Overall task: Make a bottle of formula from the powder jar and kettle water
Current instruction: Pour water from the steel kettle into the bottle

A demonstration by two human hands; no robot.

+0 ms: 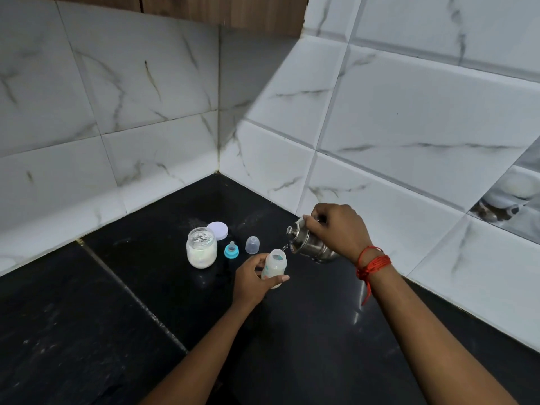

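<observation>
My left hand (pixel 253 280) grips a small clear baby bottle (pixel 275 266), open at the top, standing on the black counter (pixel 146 302). My right hand (pixel 336 229) holds a small steel kettle (pixel 309 244) by its handle, tilted left, its spout right at the bottle's mouth. A thin stream of water shows at the spout. To the left stands the open glass powder jar (pixel 202 247) with white powder inside. Its white lid (pixel 217 230) lies behind it. The blue collar with teat (pixel 231 250) and the clear cap (pixel 252 244) sit between jar and kettle.
The counter meets white marble-look tiled walls (pixel 380 127) in a corner just behind the items. A grout seam (pixel 131 293) crosses the counter diagonally on the left. A red thread is tied around my right wrist (pixel 372 263).
</observation>
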